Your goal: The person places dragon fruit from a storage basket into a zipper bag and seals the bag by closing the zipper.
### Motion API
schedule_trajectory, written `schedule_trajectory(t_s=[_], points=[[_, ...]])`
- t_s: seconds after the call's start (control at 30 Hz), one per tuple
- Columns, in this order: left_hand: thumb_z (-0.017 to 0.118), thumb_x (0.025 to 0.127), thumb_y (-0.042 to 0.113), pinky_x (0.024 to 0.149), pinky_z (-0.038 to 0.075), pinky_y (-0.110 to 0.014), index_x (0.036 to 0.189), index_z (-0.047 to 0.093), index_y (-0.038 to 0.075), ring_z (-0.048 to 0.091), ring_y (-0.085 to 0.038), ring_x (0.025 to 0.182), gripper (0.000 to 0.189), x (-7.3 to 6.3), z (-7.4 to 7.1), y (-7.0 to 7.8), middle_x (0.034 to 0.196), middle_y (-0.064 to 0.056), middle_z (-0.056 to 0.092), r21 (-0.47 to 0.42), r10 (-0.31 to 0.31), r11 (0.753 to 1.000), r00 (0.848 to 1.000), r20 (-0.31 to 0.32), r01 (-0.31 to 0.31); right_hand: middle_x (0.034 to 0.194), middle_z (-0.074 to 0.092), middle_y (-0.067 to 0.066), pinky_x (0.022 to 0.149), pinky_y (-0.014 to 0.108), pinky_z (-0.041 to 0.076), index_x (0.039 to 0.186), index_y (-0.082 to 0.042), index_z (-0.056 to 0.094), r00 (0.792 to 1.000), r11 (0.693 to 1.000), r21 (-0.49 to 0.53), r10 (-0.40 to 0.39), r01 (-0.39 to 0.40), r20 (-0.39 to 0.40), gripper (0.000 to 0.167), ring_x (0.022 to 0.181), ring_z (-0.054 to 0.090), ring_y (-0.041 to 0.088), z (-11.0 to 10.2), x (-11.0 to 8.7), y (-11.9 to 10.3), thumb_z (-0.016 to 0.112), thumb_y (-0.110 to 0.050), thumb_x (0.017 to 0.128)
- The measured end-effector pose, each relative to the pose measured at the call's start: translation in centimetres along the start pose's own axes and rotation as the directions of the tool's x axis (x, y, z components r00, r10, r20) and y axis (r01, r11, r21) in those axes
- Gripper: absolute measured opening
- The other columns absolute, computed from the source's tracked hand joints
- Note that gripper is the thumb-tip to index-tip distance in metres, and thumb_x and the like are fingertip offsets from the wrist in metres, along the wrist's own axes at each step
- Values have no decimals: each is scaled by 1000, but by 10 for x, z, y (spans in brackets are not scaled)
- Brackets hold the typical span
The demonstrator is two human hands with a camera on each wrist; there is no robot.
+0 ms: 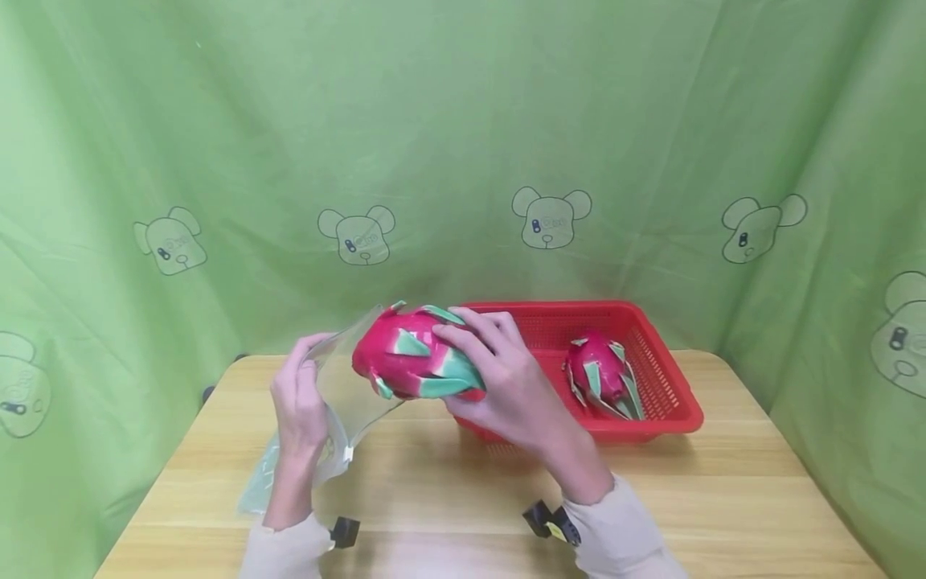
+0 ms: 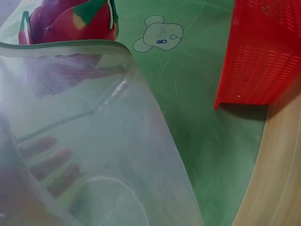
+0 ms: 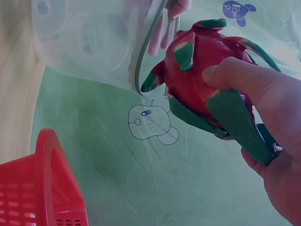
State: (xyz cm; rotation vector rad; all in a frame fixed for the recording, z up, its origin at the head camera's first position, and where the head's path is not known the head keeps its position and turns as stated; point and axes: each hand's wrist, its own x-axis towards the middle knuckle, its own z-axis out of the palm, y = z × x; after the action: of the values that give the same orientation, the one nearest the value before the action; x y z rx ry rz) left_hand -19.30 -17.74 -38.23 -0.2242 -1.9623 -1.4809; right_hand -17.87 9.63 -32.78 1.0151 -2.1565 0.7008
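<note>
My right hand (image 1: 510, 386) grips a pink dragon fruit (image 1: 405, 354) with green scales, thumb below and fingers over its top. The fruit's far end is at the mouth of a clear zip bag (image 1: 347, 394). My left hand (image 1: 298, 398) holds that bag by its edge, and the mouth stands open. In the left wrist view the fingers (image 2: 51, 165) show through the plastic, and the dragon fruit (image 2: 75, 21) is at the bag's rim. The right wrist view has the dragon fruit (image 3: 202, 70) beside the bag's opening, partly covered by the thumb.
A red plastic basket (image 1: 669, 386) stands at the back right of the wooden table (image 1: 434, 498). Another dragon fruit (image 1: 596, 370) lies in it. A pale blue-green bag-like sheet (image 1: 256, 482) lies near the left forearm. Green curtains (image 1: 463, 145) hang behind the table.
</note>
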Motion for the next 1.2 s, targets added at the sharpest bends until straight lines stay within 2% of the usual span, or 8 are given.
schedule_trajectory(t_s=[0.57, 0.77, 1.03, 1.2], points=[[33, 101, 5, 109, 44, -53, 121, 69, 2, 62, -22, 122, 41, -1, 3, 1, 122, -10, 72, -4, 2, 1000, 1000, 7, -2, 148, 52, 12, 88, 35, 60, 141, -15, 61, 997, 999, -14, -44, 45, 60, 75, 123, 45, 24, 16, 9, -9, 92, -20, 73], [33, 102, 6, 106, 45, -53, 120, 69, 2, 63, -22, 121, 41, -1, 2, 3, 121, -10, 72, -6, 1, 1000, 1000, 3, -1, 146, 53, 11, 88, 33, 60, 141, -16, 62, 995, 999, -17, -31, 33, 93, 74, 121, 45, 22, 19, 11, -15, 92, -20, 73], [35, 103, 8, 99, 46, -43, 118, 71, 5, 63, -18, 114, 39, -1, 2, 3, 117, -7, 73, -4, -7, 1000, 1000, 4, 7, 146, 54, 10, 86, 33, 60, 142, -18, 61, 989, 999, -46, -23, 30, 144, 77, 120, 45, 20, 24, 13, -18, 94, -24, 72], [36, 103, 8, 98, 46, -45, 117, 71, 4, 63, -19, 115, 38, -1, 2, 5, 117, -9, 73, -6, -2, 1000, 1000, 1, 2, 144, 55, 9, 86, 32, 60, 142, -19, 61, 987, 998, -54, -22, 31, 161, 77, 118, 46, 19, 27, 15, -20, 93, -25, 72]])
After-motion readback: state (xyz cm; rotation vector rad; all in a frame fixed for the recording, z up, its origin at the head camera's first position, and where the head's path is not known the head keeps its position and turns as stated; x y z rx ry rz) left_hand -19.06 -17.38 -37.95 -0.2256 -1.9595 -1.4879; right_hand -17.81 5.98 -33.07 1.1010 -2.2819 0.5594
